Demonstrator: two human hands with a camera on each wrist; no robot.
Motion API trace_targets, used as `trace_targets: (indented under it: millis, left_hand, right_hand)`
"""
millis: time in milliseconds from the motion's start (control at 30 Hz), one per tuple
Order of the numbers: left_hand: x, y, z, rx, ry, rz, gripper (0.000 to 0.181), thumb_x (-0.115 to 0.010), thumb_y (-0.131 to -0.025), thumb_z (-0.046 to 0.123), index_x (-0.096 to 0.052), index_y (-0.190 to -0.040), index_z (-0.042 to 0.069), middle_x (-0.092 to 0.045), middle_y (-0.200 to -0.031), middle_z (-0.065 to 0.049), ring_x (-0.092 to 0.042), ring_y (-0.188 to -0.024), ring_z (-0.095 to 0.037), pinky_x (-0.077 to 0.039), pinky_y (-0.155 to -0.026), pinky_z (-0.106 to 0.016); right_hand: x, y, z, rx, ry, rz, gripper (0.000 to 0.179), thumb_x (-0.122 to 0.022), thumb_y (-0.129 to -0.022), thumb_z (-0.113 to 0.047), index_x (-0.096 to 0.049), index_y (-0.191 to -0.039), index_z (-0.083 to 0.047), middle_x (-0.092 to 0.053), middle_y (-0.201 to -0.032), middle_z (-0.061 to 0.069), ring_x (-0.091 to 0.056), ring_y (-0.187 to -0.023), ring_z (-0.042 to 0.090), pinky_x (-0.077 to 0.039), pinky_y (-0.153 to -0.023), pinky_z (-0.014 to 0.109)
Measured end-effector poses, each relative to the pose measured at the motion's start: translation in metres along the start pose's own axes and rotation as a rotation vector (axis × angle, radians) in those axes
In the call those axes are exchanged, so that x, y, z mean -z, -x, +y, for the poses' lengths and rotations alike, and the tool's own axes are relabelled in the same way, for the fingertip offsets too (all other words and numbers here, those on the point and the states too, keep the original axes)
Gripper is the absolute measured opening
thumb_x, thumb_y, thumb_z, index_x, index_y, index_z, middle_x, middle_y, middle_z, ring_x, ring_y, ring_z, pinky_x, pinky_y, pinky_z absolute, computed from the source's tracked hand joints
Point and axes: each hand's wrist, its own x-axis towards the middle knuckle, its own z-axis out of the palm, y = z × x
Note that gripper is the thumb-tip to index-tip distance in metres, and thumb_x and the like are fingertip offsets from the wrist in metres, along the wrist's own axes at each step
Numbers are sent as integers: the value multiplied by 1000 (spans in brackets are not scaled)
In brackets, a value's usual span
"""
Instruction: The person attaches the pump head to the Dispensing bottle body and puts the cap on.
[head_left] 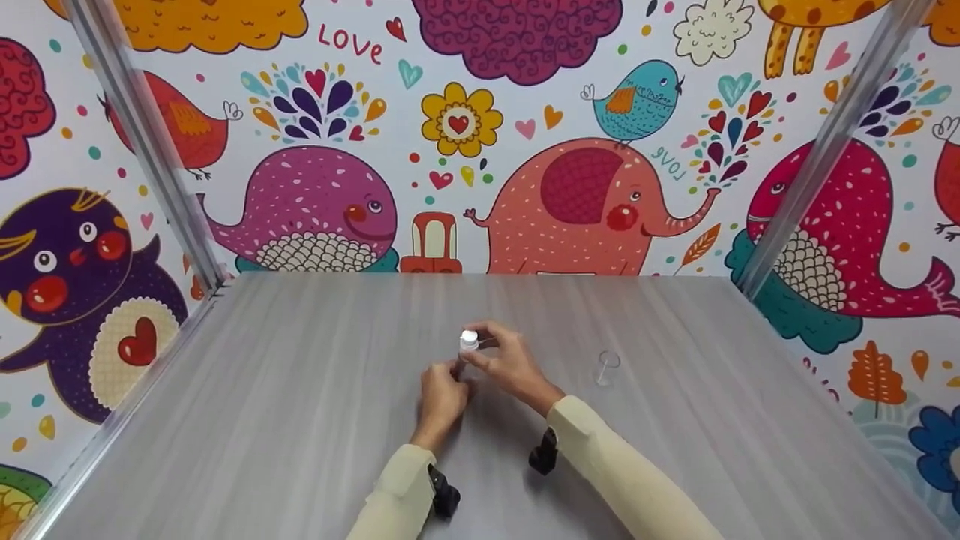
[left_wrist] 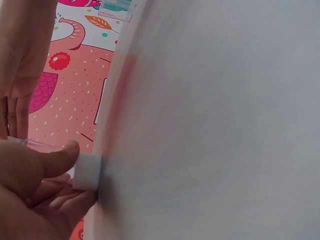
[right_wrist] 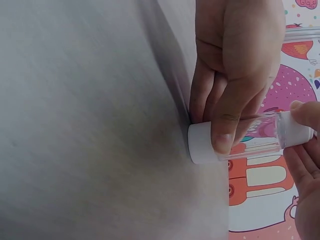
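Observation:
A clear tube-shaped container (right_wrist: 265, 151) stands upright on the table, with a white cap (head_left: 469, 339) on top and a white base (right_wrist: 201, 143) at the bottom. My left hand (head_left: 442, 396) pinches the white base between thumb and fingers, low at the table surface. Above it my right hand (head_left: 513, 365) holds the white cap, its thumb and fingers on opposite sides. The left wrist view shows the base (left_wrist: 87, 171) between thumb and fingers, while the fingers hide much of the tube. What the tube contains cannot be made out.
To the right of my right hand, a small clear cylinder (head_left: 607, 368) stands on the grey wood-grain table (head_left: 300, 420). Walls with a colourful animal print (head_left: 322, 202) enclose the back and sides. Metal posts (head_left: 150, 142) rise at the table's back corners.

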Motion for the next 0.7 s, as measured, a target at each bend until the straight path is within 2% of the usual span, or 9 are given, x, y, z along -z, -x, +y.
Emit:
trace_targets:
  millis: [300, 533, 700]
  left_hand:
    - [-1, 2, 0, -21, -11, 20, 19, -68, -73, -10, -56, -62, 0, -44, -59, 1, -38, -55, -14, -28, -52, -27]
    - [0, 1, 0, -21, -7, 11, 15, -67, -73, -12, -59, -64, -3, -45, -60, -1, -40, -56, -16, -30, -52, -27]
    - [1, 0, 0, -13, 14, 4, 14, -67, -73, -13, -59, -65, -4, -45, -59, -1, -39, -54, -14, -30, -52, -27]
  right_hand:
    - [-1, 3, -1, -21, 16, 16, 36, -76, -88, -11, -65, -121, -3, -70, -112, 10, -68, -104, 22, -55, -93, 35]
    - [-4, 7, 0, -3, 29, 28, 38, -75, -89, -11, -63, -124, -3, -70, -113, 9, -68, -106, 23, -55, -93, 36]
    - [-1, 6, -3, -12, 61, -3, 39, -73, -91, -16, -62, -127, -3, -69, -116, 9, -67, -109, 23, -54, -95, 38]
